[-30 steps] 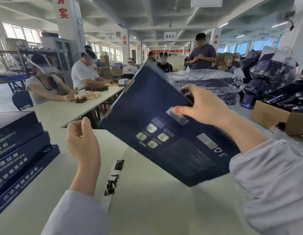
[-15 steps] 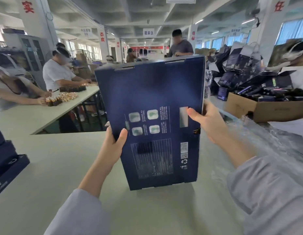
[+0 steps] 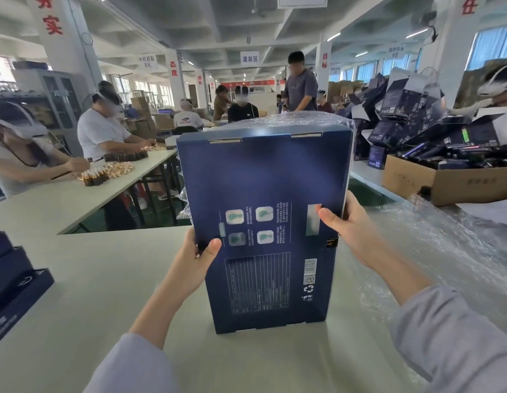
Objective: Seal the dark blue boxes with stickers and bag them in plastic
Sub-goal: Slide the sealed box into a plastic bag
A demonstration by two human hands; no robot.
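Obs.: dark blue box (image 3: 263, 222) stands upright on its short bottom edge on the pale table (image 3: 90, 293), printed back panel facing me, held between my two hands.

Left hand (image 3: 195, 265): grips the box's left edge low down. The thumb (image 3: 212, 248) lies flat on the printed face; the other fingers are curled behind the panel and hidden.

Right hand (image 3: 357, 234): grips the right edge, somewhat higher than the left. The thumb tip (image 3: 329, 219) presses beside a pale grey rectangle on the print; the remaining fingers wrap round the side, out of view.

Just below my right thumb, a small dark sticker (image 3: 331, 241) sits on the box's right edge. I cannot tell whether it is fully pressed down.

Top of the box: two flap tabs show along the upper edge, closed.

To the outside of my right hand, crinkled clear plastic (image 3: 445, 251) lies spread over the table, touching my right sleeve (image 3: 459, 336). Beyond the fingertips, behind the box's top, more clear film (image 3: 303, 120) covers a pile.

Well out from my left hand: a stack of dark blue boxes (image 3: 11, 279) at the table's edge.

Far past my right hand: an open cardboard carton (image 3: 445, 182) filled with dark packs.

Beyond my left hand, at another table, seated people work over small brown bottles (image 3: 104, 171).
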